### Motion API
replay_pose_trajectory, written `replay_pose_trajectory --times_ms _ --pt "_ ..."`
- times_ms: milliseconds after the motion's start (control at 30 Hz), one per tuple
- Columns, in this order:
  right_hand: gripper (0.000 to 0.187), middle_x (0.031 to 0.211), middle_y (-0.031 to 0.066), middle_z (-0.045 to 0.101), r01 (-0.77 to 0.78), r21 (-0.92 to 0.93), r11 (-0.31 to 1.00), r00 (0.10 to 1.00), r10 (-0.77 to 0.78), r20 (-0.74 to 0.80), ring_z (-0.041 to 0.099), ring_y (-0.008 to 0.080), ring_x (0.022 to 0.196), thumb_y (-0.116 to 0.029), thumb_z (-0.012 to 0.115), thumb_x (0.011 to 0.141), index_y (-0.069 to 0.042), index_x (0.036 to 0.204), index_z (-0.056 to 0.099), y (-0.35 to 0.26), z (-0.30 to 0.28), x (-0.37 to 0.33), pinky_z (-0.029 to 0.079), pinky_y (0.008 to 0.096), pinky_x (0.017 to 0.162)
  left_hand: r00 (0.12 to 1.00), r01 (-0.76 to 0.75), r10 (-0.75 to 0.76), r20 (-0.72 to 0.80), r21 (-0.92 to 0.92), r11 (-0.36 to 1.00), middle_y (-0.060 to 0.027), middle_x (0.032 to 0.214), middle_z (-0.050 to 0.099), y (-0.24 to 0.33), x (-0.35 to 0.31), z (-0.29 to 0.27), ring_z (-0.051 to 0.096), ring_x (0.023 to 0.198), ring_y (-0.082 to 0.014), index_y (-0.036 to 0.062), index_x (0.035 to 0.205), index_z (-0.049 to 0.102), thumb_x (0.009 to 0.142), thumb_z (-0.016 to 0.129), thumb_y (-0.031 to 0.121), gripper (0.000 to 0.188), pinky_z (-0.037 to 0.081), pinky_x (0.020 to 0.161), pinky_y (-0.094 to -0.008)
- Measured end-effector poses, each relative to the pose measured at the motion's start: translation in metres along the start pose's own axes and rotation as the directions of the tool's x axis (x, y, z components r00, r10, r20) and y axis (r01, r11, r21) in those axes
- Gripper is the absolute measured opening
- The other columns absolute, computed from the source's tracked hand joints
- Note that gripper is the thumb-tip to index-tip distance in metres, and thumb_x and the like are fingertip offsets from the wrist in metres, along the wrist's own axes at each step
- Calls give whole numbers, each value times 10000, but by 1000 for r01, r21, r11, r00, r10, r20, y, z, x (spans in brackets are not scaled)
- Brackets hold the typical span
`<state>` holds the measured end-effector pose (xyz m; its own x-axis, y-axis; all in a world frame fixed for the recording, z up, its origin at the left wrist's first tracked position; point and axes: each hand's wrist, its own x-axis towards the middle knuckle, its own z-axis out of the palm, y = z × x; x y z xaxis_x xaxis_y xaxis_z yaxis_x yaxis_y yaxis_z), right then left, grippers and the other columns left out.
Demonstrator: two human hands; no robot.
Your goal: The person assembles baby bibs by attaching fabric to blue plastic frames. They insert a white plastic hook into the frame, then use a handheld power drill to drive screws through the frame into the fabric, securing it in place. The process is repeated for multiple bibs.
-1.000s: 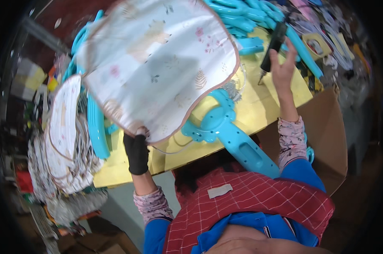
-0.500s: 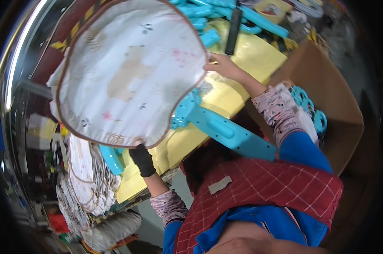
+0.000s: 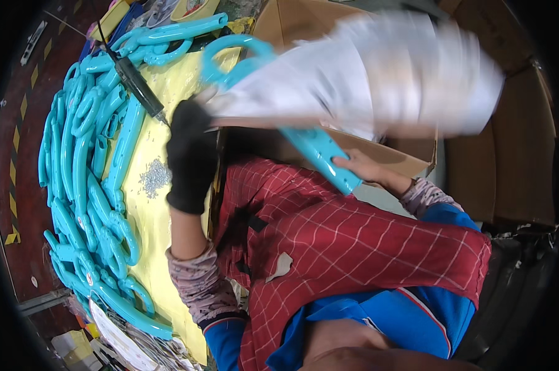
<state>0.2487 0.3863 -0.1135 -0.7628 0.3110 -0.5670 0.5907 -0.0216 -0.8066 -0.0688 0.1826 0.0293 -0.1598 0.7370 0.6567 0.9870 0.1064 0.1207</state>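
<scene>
The turquoise piece (image 3: 316, 152) is held near its end by the right hand (image 3: 362, 166), fingers clamped on it; the blurred white panel (image 3: 353, 77) is seen over the box (image 3: 409, 159), against the gloved left hand (image 3: 191, 157), whose finger state cannot be told
</scene>
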Motion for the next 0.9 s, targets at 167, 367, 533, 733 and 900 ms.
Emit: replay_pose_trajectory --times_ms 167,367,533,733,900 --pt "518 1050 115 677 -88 51 995 988 94 -126 671 203 878 -429 596 967 11 1239 612 25 -33 3 545 311 771 979 118 -111 169 -29 993 -154 1354 532 12 -48 -22 509 1229 -374 117 1336 567 716 732 41 646 430 1024 -458" --pt "492 1062 126 675 -230 124 965 951 250 -183 668 214 899 -396 595 973 21 1234 608 100 -97 83 542 321 776 719 664 -691 73 221 715 -110 1384 531 9 -176 -127 516 1264 -339 160 1356 542 802 726 90 588 494 972 -410" --pt "470 1072 134 673 -351 31 936 904 348 -250 665 224 917 -369 595 978 28 1229 605 143 -128 152 540 330 781 488 802 -778 -396 555 221 -200 1375 524 46 -303 -229 483 1304 -373 39 1368 504 852 691 98 552 400 1081 -433" --pt "444 1084 145 672 -334 -248 909 863 189 -469 662 235 938 -336 595 983 38 1223 602 119 -182 221 536 340 786 13 865 -823 -568 419 -275 -240 1156 542 75 -431 -309 543 1059 -436 29 1435 345 766 775 260 828 460 900 -486" --pt "324 1054 124 652 536 -476 697 505 -717 -481 644 220 938 -209 545 1019 52 1208 584 -69 -75 214 522 319 802 152 984 -840 -521 156 81 -200 1469 410 48 -388 -298 489 1274 -315 48 1544 216 766 721 140 933 422 1036 -399"
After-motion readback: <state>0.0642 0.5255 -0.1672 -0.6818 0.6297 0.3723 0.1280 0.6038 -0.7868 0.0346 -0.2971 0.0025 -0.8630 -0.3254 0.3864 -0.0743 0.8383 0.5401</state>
